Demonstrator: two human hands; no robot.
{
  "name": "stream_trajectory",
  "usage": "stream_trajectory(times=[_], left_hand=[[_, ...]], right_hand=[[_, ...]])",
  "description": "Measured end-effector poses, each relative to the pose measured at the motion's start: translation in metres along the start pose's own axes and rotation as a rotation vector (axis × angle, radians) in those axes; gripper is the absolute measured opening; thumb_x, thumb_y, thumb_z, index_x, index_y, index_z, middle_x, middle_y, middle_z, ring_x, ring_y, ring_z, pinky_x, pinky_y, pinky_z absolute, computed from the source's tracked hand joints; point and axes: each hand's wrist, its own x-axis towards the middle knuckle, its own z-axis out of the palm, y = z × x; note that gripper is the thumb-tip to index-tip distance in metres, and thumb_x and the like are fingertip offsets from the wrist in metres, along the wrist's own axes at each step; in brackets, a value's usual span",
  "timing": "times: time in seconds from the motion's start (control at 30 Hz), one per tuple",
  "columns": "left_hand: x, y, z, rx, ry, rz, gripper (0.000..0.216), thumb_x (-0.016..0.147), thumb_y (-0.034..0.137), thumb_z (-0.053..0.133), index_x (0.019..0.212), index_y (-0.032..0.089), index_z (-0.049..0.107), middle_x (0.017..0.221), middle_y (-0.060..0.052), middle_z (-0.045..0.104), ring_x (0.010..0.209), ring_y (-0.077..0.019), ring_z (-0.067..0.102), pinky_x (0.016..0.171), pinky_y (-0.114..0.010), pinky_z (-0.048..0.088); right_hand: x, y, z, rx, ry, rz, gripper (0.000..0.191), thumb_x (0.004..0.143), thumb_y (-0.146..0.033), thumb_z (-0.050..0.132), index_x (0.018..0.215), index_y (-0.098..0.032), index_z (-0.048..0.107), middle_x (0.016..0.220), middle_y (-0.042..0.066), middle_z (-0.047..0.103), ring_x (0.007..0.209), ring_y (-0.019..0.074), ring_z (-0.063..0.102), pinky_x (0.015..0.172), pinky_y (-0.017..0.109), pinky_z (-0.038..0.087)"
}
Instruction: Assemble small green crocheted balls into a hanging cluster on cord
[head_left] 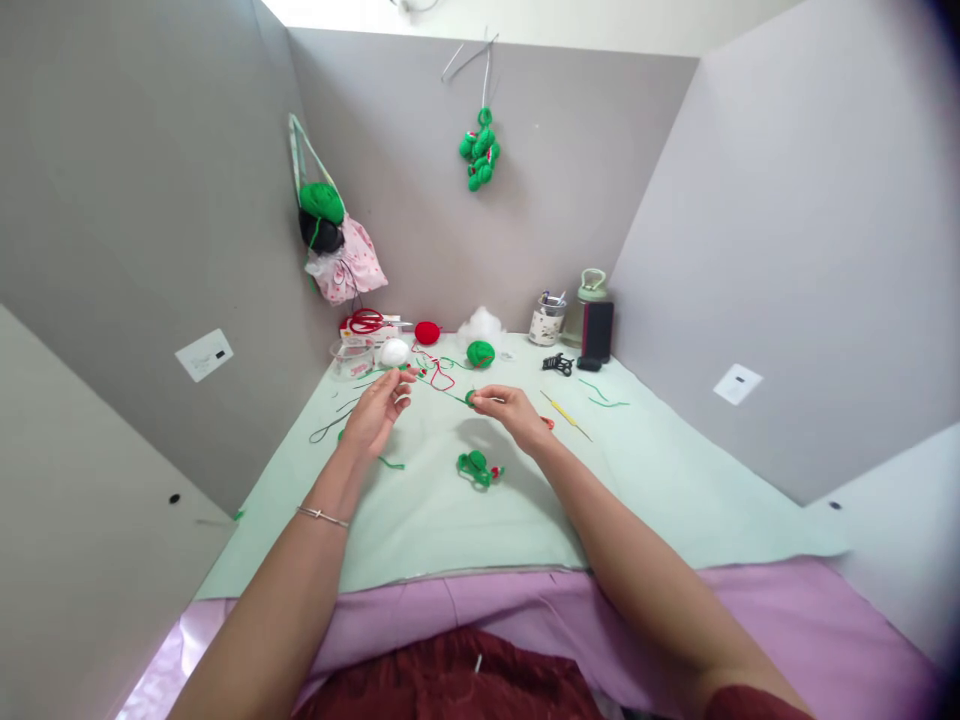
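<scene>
My right hand (511,408) is held above the pale green mat (660,470), its fingers pinched on a small green crocheted piece (470,398). A green yarn strand (439,385) runs taut from that piece to my left hand (379,408), whose fingertips pinch the strand. Below both hands lies a small finished green crocheted item with a red bit (478,467).
At the back of the mat sit a green yarn ball (480,353), a red yarn ball (427,332), a white ball (394,352), stuffing (481,323), a pen cup (546,320), a bottle (592,290) and a dark phone (598,331). A yellow crochet hook (566,415) lies right. Green pieces (480,150) hang on the wall.
</scene>
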Motion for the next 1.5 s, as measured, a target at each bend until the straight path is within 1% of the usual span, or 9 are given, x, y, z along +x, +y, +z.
stream_trajectory(times=[0.1, 0.2, 0.43, 0.67, 0.83, 0.97, 1.13, 1.27, 1.5], left_hand=[[-0.004, 0.002, 0.005, -0.116, -0.111, -0.102, 0.021, 0.081, 0.033, 0.075, 0.084, 0.014, 0.069, 0.117, -0.008, 0.067, 0.08, -0.0073, 0.061, 0.068, -0.017, 0.05], [-0.009, -0.002, 0.012, -0.058, -0.146, -0.093, 0.023, 0.08, 0.035, 0.075, 0.089, 0.014, 0.072, 0.1, -0.006, 0.069, 0.079, -0.0092, 0.061, 0.076, -0.021, 0.052], [-0.021, -0.026, 0.025, 0.579, -0.125, 0.148, 0.04, 0.092, 0.041, 0.057, 0.121, 0.017, 0.069, 0.082, -0.001, 0.063, 0.062, -0.0082, 0.052, 0.068, -0.023, 0.045], [-0.032, -0.04, 0.03, 0.875, -0.223, 0.241, 0.046, 0.099, 0.041, 0.042, 0.137, 0.02, 0.058, 0.082, 0.0, 0.063, 0.061, -0.0096, 0.053, 0.072, -0.023, 0.045], [-0.034, -0.04, 0.033, 0.907, -0.238, 0.247, 0.05, 0.1, 0.042, 0.039, 0.142, 0.02, 0.053, 0.083, -0.001, 0.063, 0.062, -0.0108, 0.053, 0.073, -0.024, 0.045], [-0.036, -0.04, 0.035, 0.95, -0.248, 0.23, 0.05, 0.1, 0.039, 0.037, 0.144, 0.02, 0.051, 0.08, 0.0, 0.062, 0.062, -0.0113, 0.052, 0.073, -0.024, 0.043], [-0.038, -0.042, 0.036, 0.937, -0.257, 0.222, 0.052, 0.1, 0.04, 0.037, 0.147, 0.022, 0.046, 0.08, 0.0, 0.06, 0.062, -0.0119, 0.051, 0.073, -0.024, 0.043], [-0.037, -0.043, 0.034, 0.951, -0.245, 0.221, 0.052, 0.1, 0.038, 0.037, 0.149, 0.023, 0.044, 0.08, 0.001, 0.06, 0.062, -0.0117, 0.051, 0.074, -0.025, 0.042], [-0.035, -0.045, 0.033, 1.002, -0.25, 0.235, 0.053, 0.1, 0.036, 0.036, 0.151, 0.023, 0.041, 0.078, 0.001, 0.059, 0.062, -0.012, 0.052, 0.074, -0.025, 0.042]], right_hand=[[-0.004, -0.002, 0.007, -0.081, -0.08, 0.007, 0.033, 0.065, -0.046, 0.079, 0.077, -0.016, 0.073, 0.081, 0.003, 0.072, 0.078, 0.0168, 0.061, 0.085, 0.034, 0.047], [-0.009, -0.01, 0.009, -0.071, -0.024, -0.035, 0.031, 0.066, -0.045, 0.078, 0.079, -0.017, 0.074, 0.088, 0.005, 0.074, 0.083, 0.0177, 0.061, 0.082, 0.032, 0.047], [-0.026, -0.03, 0.014, 0.072, -0.142, -0.102, 0.031, 0.072, -0.039, 0.076, 0.094, -0.017, 0.073, 0.067, -0.002, 0.063, 0.058, 0.0103, 0.05, 0.06, 0.027, 0.043], [-0.03, -0.028, 0.021, 0.062, -0.086, -0.175, 0.019, 0.074, -0.036, 0.075, 0.079, -0.018, 0.069, 0.081, 0.001, 0.069, 0.074, 0.0133, 0.059, 0.075, 0.029, 0.048], [-0.028, -0.027, 0.019, 0.137, -0.014, -0.11, 0.023, 0.071, -0.037, 0.076, 0.082, -0.019, 0.068, 0.073, 0.0, 0.068, 0.062, 0.0119, 0.058, 0.066, 0.028, 0.051], [-0.028, -0.027, 0.02, 0.235, -0.012, -0.085, 0.027, 0.072, -0.039, 0.077, 0.087, -0.019, 0.067, 0.087, 0.004, 0.074, 0.071, 0.0142, 0.067, 0.071, 0.03, 0.055], [-0.026, -0.022, 0.024, 0.074, 0.059, -0.146, 0.024, 0.071, -0.039, 0.077, 0.079, -0.018, 0.068, 0.066, -0.001, 0.065, 0.058, 0.0109, 0.057, 0.06, 0.026, 0.05], [-0.027, -0.021, 0.026, -0.088, 0.015, -0.17, 0.023, 0.076, -0.041, 0.072, 0.074, -0.018, 0.066, 0.056, -0.003, 0.057, 0.051, 0.0099, 0.049, 0.052, 0.025, 0.043], [-0.032, -0.023, 0.03, -0.081, -0.038, -0.203, 0.026, 0.081, -0.041, 0.064, 0.091, -0.018, 0.071, 0.055, -0.004, 0.056, 0.051, 0.0104, 0.049, 0.051, 0.025, 0.042]])
